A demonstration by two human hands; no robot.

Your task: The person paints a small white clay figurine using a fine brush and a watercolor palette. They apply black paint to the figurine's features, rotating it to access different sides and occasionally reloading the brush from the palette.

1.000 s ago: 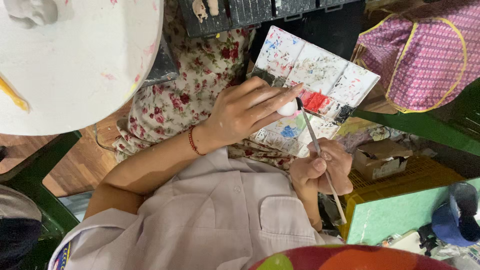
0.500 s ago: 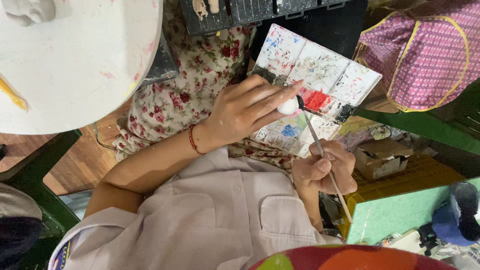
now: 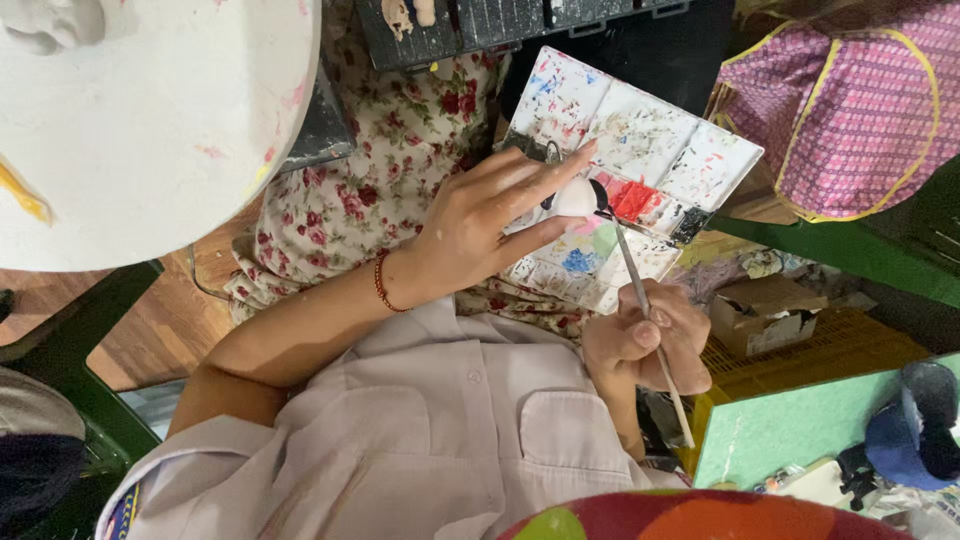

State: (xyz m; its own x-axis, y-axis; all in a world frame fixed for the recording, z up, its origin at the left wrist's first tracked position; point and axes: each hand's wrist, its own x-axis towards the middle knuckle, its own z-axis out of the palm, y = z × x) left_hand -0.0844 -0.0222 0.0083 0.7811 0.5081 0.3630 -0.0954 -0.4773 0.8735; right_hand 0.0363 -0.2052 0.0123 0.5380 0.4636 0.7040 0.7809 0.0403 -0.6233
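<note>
My left hand [image 3: 490, 215], with a red bracelet at the wrist, pinches a small white rounded piece [image 3: 573, 197] between thumb and fingers. My right hand [image 3: 645, 340] grips a thin paintbrush [image 3: 640, 290] by its lower handle. The dark brush tip touches the right side of the white piece. Both are held over a white plastic palette [image 3: 690, 140], whose wells are smeared with red, blue, green and black paint. The palette rests on my lap, on a floral skirt [image 3: 390, 170].
A large white round surface [image 3: 150, 120] fills the top left. A dark slotted tray [image 3: 500, 25] lies at the top. To the right are a purple patterned bag [image 3: 850, 100], a small cardboard box [image 3: 765, 310], a yellow crate [image 3: 840, 350] and a green board [image 3: 790, 430].
My right hand has shifted slightly and the brush tip has moved up against the white piece. My left hand has stayed where it was.
</note>
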